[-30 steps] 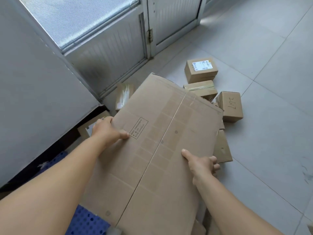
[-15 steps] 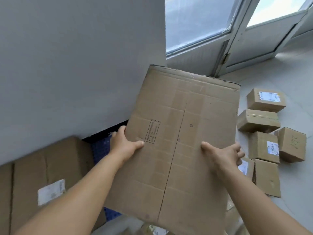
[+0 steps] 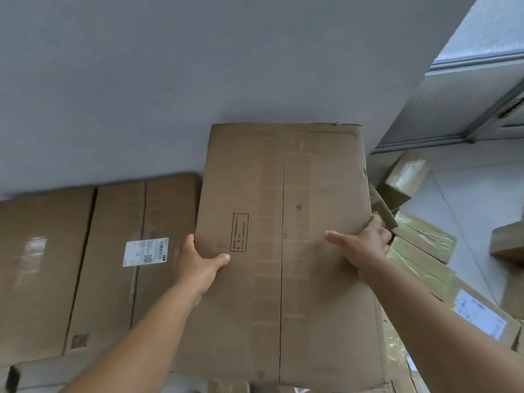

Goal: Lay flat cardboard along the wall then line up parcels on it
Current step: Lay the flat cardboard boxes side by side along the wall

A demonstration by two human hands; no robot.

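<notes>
Flat cardboard sheet [image 3: 283, 251]: held in the middle of the view, its far edge at 12 o'clock against the grey wall [image 3: 198, 66].
Left hand [image 3: 198, 265]: grips the sheet's 9 o'clock edge, thumb on top.
Right hand [image 3: 365, 245]: grips the 3 o'clock edge, thumb on top.
Laid cardboard [image 3: 85, 265]: at 9 o'clock along the wall, flat, bearing a white label [image 3: 145, 251].
Parcels [image 3: 419, 239]: clustered at 3 o'clock on the tiled floor [image 3: 467, 208].

Both arms reach forward, left hand [image 3: 198, 265] and right hand [image 3: 364, 245] gripping (thumbs on top).
</notes>
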